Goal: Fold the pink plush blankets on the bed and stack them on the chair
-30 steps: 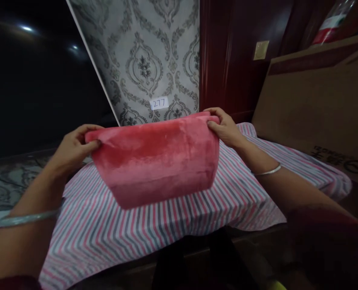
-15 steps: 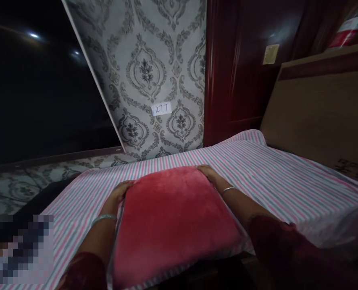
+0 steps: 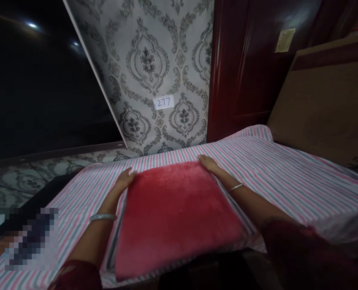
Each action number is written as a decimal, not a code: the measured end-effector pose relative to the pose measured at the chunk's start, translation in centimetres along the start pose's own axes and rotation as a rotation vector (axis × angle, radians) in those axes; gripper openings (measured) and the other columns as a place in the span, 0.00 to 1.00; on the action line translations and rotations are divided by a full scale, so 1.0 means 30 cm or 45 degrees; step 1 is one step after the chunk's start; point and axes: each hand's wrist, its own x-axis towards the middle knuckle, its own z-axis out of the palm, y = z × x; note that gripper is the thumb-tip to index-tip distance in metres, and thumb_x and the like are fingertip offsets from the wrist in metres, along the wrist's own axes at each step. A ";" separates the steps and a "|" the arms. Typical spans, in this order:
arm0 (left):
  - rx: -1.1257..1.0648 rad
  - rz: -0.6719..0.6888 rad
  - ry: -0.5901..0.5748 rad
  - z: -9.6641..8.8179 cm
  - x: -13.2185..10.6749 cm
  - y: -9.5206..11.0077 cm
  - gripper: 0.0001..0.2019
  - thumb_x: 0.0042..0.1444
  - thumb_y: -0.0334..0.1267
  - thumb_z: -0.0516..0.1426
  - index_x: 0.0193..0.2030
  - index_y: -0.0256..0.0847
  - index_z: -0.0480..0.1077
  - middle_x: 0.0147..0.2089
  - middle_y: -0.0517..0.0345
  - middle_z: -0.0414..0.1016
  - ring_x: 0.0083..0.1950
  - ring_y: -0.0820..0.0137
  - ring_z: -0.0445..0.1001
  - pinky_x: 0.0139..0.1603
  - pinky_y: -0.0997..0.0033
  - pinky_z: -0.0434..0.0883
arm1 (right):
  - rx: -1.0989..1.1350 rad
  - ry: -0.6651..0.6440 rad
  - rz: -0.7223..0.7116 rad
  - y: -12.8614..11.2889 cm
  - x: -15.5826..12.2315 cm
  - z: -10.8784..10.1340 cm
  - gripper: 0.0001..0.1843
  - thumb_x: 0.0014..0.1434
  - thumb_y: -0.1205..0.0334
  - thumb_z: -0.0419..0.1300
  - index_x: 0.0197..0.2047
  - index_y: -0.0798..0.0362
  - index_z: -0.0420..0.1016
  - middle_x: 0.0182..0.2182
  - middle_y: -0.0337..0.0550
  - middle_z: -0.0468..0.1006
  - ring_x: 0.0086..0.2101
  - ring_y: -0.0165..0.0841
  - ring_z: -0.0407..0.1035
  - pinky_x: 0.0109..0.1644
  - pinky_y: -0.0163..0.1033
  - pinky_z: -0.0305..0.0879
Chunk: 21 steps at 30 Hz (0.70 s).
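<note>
A red plush square, like a cushion or a flat folded throw (image 3: pixel 179 217), lies on a striped cloth (image 3: pixel 272 173) in front of me. At its far left corner is my left hand (image 3: pixel 126 179), fingers stretched out and thumb apart, touching the corner. My right hand (image 3: pixel 208 163) rests along the far right corner with its fingers extended. Neither hand is wrapped round the plush piece. A grey bangle (image 3: pixel 103 217) circles my left wrist and a thin silver one (image 3: pixel 237 186) my right. The underside of the plush piece is hidden.
A large black screen (image 3: pixel 46 88) stands at the left. Behind are patterned wallpaper with a paper label "277" (image 3: pixel 163 102) and a dark red wooden panel (image 3: pixel 242 72). A cardboard box (image 3: pixel 327 100) leans at the right. Part of a person shows beside a pixelated patch, lower left.
Both hands have slid slightly away from me, and the left thumb and fingers have spread apart. The plush piece stays nearly where it was. My view has shifted a little.
</note>
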 end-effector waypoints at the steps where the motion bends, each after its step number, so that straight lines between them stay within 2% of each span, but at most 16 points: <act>1: 0.072 0.092 0.012 0.022 -0.017 0.034 0.26 0.55 0.45 0.58 0.59 0.35 0.70 0.68 0.42 0.66 0.74 0.54 0.55 0.71 0.55 0.57 | -0.046 0.004 -0.063 -0.035 -0.014 0.004 0.27 0.70 0.52 0.46 0.64 0.56 0.70 0.64 0.55 0.69 0.63 0.45 0.61 0.66 0.51 0.54; 2: 0.147 0.194 0.004 0.053 -0.039 0.068 0.27 0.57 0.45 0.57 0.62 0.36 0.69 0.72 0.44 0.61 0.76 0.56 0.49 0.74 0.56 0.51 | -0.105 0.000 -0.139 -0.073 -0.032 0.014 0.27 0.70 0.52 0.46 0.66 0.52 0.67 0.67 0.52 0.65 0.66 0.45 0.56 0.69 0.54 0.48; 4: 0.540 0.494 -0.098 0.132 -0.093 0.128 0.30 0.63 0.47 0.51 0.68 0.34 0.61 0.75 0.42 0.53 0.77 0.56 0.47 0.75 0.51 0.45 | -0.289 -0.038 -0.316 -0.148 -0.074 0.053 0.27 0.71 0.50 0.47 0.69 0.46 0.63 0.70 0.47 0.59 0.69 0.45 0.49 0.71 0.58 0.40; 5: 0.705 0.558 -0.143 0.175 -0.121 0.149 0.31 0.65 0.48 0.49 0.70 0.35 0.59 0.76 0.42 0.51 0.77 0.55 0.46 0.75 0.48 0.45 | -0.407 -0.065 -0.393 -0.179 -0.094 0.079 0.27 0.71 0.50 0.46 0.69 0.45 0.63 0.70 0.46 0.58 0.69 0.46 0.48 0.70 0.60 0.38; 7: 0.949 0.603 -0.218 0.249 -0.164 0.165 0.31 0.67 0.51 0.45 0.72 0.35 0.55 0.76 0.40 0.51 0.77 0.54 0.47 0.74 0.43 0.45 | -0.616 -0.112 -0.478 -0.216 -0.128 0.134 0.26 0.72 0.50 0.45 0.69 0.45 0.64 0.70 0.48 0.58 0.69 0.47 0.48 0.69 0.63 0.39; 9: 1.065 0.590 -0.256 0.299 -0.186 0.148 0.32 0.68 0.52 0.43 0.73 0.34 0.53 0.75 0.39 0.52 0.77 0.54 0.47 0.74 0.42 0.45 | -0.704 -0.128 -0.482 -0.216 -0.146 0.182 0.27 0.72 0.50 0.45 0.68 0.47 0.64 0.69 0.50 0.60 0.67 0.48 0.51 0.68 0.63 0.42; 14: 1.104 0.581 -0.245 0.341 -0.181 0.062 0.33 0.69 0.52 0.40 0.74 0.33 0.51 0.75 0.40 0.52 0.76 0.55 0.48 0.74 0.42 0.45 | -0.695 -0.093 -0.525 -0.141 -0.141 0.246 0.27 0.72 0.50 0.44 0.68 0.48 0.64 0.64 0.51 0.68 0.63 0.47 0.58 0.67 0.60 0.45; 21: 1.043 0.602 -0.232 0.360 -0.164 0.024 0.34 0.68 0.53 0.41 0.73 0.33 0.53 0.74 0.42 0.55 0.75 0.55 0.52 0.74 0.43 0.48 | -0.641 -0.064 -0.569 -0.108 -0.137 0.263 0.26 0.73 0.50 0.43 0.66 0.50 0.66 0.58 0.50 0.74 0.59 0.46 0.63 0.65 0.58 0.47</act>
